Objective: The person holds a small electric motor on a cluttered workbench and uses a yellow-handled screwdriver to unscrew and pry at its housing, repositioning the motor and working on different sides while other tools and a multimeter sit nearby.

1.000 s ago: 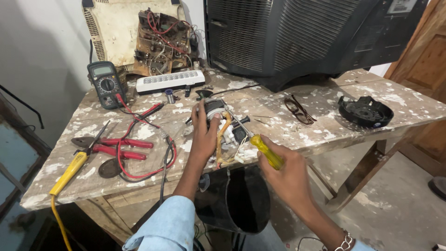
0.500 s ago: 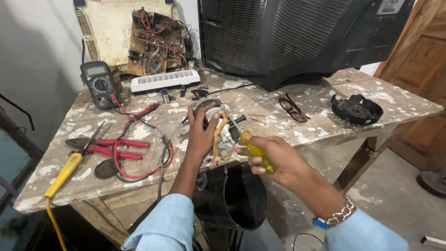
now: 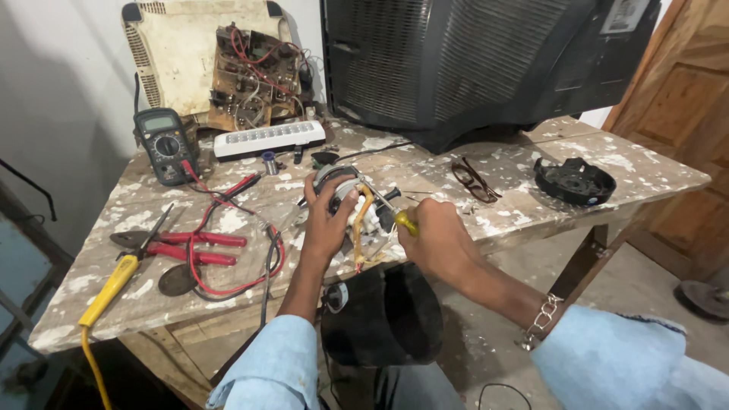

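Paint-splashed wood fills the head view: the tabletop (image 3: pixel 531 216) runs across the middle of the frame. At centre I see my left hand (image 3: pixel 328 220) with its fingers clamped over a small round motor assembly (image 3: pixel 351 199) that rests on the tabletop, with yellow wires curling off it. Just right of it, my right hand (image 3: pixel 439 241) has its fingers closed tight on a yellow-handled screwdriver (image 3: pixel 405 221), whose thin shaft points up-left into the assembly. Below the hands, at lower centre, a black cylindrical housing (image 3: pixel 387 315) sits against the tabletop's edge.

Toward the left of the frame lie red-handled pliers (image 3: pixel 190 247), a loop of red lead and a yellow soldering iron (image 3: pixel 110 288). At upper left stand a multimeter (image 3: pixel 165 143), a white strip with rows of small holes (image 3: pixel 269 139) and an opened casing with a circuit board (image 3: pixel 254 76). A big dark television (image 3: pixel 471 61) takes the upper middle. Right of centre lie spectacles (image 3: pixel 472 181) and, further right, a black round cover (image 3: pixel 574 181).
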Demonstrator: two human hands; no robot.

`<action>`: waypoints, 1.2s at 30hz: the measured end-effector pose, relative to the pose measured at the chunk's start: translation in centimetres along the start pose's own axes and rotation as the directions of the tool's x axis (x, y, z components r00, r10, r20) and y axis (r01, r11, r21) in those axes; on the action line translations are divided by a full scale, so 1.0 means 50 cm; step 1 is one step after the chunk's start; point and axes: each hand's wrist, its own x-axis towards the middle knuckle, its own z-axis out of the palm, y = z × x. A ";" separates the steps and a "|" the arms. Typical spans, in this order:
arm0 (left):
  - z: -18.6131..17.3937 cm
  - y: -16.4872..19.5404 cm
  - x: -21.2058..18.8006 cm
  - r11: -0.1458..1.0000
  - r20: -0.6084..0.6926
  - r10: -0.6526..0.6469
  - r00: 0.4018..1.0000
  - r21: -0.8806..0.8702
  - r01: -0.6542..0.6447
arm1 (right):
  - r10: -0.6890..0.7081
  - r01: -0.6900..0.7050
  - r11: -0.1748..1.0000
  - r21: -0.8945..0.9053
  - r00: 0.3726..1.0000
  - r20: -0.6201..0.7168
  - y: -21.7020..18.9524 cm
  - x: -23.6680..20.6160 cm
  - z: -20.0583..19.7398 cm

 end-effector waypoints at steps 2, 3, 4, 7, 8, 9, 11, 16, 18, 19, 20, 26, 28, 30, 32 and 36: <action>-0.001 -0.001 -0.001 0.999 0.002 0.001 1.000 0.042 -0.001 | -0.036 0.036 0.999 -0.015 0.999 -0.012 0.014 0.011 -0.007; -0.002 -0.002 -0.003 0.998 0.002 0.001 1.000 0.065 -0.001 | -0.056 0.056 0.998 -0.022 0.998 -0.016 0.022 0.016 -0.013; -0.001 -0.002 -0.003 0.997 -0.008 -0.012 1.000 0.076 0.012 | 0.010 -0.010 1.000 0.003 0.998 0.059 0.028 0.021 -0.019; 0.001 0.000 -0.004 0.994 -0.029 -0.050 0.998 0.101 0.053 | 0.215 -0.296 0.919 0.259 0.929 0.302 0.041 0.022 -0.040; 0.002 0.000 -0.006 0.993 -0.033 -0.061 0.998 0.103 0.064 | 0.266 -0.440 0.778 0.448 0.877 0.400 0.043 0.017 -0.048; 0.002 0.000 -0.006 0.992 -0.038 -0.071 0.997 0.106 0.075 | 0.283 -0.564 0.577 0.591 0.816 0.503 0.044 0.015 -0.058; 0.002 -0.001 -0.004 0.990 -0.041 -0.038 0.998 0.136 0.043 | 0.179 -0.594 0.381 0.708 0.799 0.574 0.043 0.010 -0.082; 0.006 -0.002 0.002 0.989 -0.069 -0.042 0.997 0.141 0.052 | 0.300 -0.555 0.187 0.810 0.818 0.491 0.004 -0.028 -0.107; 0.008 0.000 0.010 0.988 -0.082 -0.073 0.994 0.130 0.083 | 0.350 -0.567 0.207 0.798 0.804 0.481 -0.014 -0.042 -0.105; 0.008 0.002 0.014 0.987 -0.087 -0.086 0.993 0.127 0.096 | 0.369 -0.601 0.194 0.776 0.777 0.510 -0.018 -0.044 -0.106; 0.008 0.003 0.015 0.986 -0.091 -0.101 0.991 0.126 0.112 | 0.387 -0.636 0.177 0.751 0.747 0.541 -0.019 -0.047 -0.106; 0.011 0.006 0.015 0.984 -0.100 -0.106 0.989 0.132 0.119 | 0.199 -0.619 0.002 0.785 0.770 0.606 0.025 -0.037 -0.101; 0.009 0.005 0.013 0.986 -0.100 -0.085 0.991 0.136 0.098 | 0.128 -0.645 -0.005 0.764 0.758 0.640 0.037 -0.040 -0.093; 0.009 0.004 0.013 0.985 -0.097 -0.046 0.994 0.159 0.062 | 0.336 -0.724 0.045 0.689 0.660 0.672 0.036 -0.045 -0.077; 0.010 0.003 0.015 0.983 -0.110 -0.073 0.991 0.161 0.090 | 0.297 -0.708 -0.048 0.704 0.663 0.687 0.023 -0.045 -0.062; 0.009 0.003 0.024 0.979 -0.109 -0.110 0.988 0.159 0.127 | 0.425 -0.730 -0.048 0.682 0.603 0.675 -0.003 -0.047 -0.054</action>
